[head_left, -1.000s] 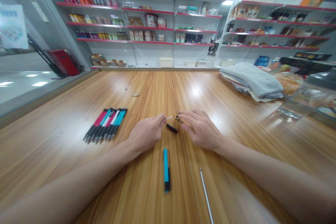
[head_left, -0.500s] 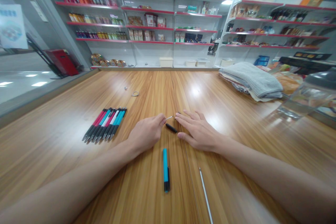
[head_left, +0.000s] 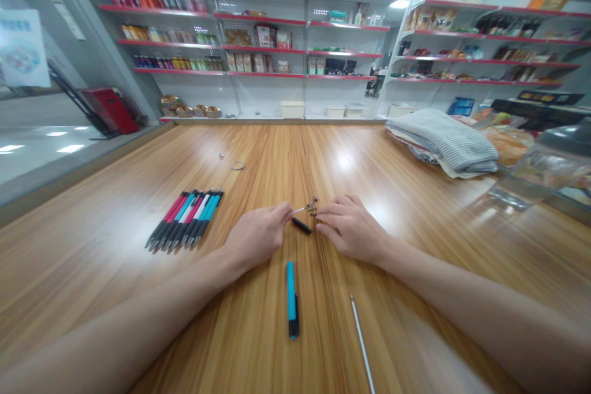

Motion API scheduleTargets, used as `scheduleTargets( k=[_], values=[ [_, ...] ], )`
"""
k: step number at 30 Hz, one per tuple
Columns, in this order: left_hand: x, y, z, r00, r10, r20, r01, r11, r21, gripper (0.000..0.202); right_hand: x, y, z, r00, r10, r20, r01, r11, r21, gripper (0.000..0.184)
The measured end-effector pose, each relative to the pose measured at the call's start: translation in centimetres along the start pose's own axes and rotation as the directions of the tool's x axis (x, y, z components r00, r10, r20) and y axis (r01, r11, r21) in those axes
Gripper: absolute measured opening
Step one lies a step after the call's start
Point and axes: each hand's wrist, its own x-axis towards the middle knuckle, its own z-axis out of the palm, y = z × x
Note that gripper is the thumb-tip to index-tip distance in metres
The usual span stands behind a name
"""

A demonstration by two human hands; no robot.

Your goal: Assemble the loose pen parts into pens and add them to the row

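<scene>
My left hand (head_left: 261, 231) is closed in a pinch on a thin pale rod (head_left: 299, 210), whose tip points right; the rest of it is hidden in the fingers. Several small dark pieces (head_left: 312, 205) lie by that tip, too small to name. My right hand (head_left: 353, 228) rests on the table beside them, fingers bent and thumb apart, nothing visibly held. Between the hands lies a black pen grip (head_left: 301, 226). Nearer me are a blue pen barrel (head_left: 291, 298) with a black clip and, to its right, a slim white refill (head_left: 362, 341).
A row of pens (head_left: 184, 220) lies on the left of the wooden table (head_left: 221, 332). Farther back are a ring (head_left: 238, 165) and a small metal bit (head_left: 220, 155). Folded cloths (head_left: 443, 141) and a clear water container (head_left: 535, 166) stand right. Stocked shelves (head_left: 263, 48) line the back.
My right hand has drawn back slightly to the right and its spread fingers have come together and bent. The small dark pieces it partly covered now show. My left hand stays nearly still.
</scene>
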Motion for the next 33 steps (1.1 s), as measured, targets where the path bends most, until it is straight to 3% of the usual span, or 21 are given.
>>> scheduleTargets(
  k=[26, 33],
  values=[
    [-0.18, 0.08, -0.33, 0.995, 0.084, 0.053, -0.089, 0.992, 0.095, 0.016, 0.00, 0.24, 0.52, 0.995, -0.038, -0.091, 0.050, 0.990, 0.134, 0.025],
    [-0.15, 0.09, -0.47, 0.993, 0.099, 0.056, -0.104, 0.991, 0.082, 0.015, -0.11, 0.19, 0.31, 0.999, -0.012, -0.048, 0.017, 0.993, 0.113, 0.020]
  ],
)
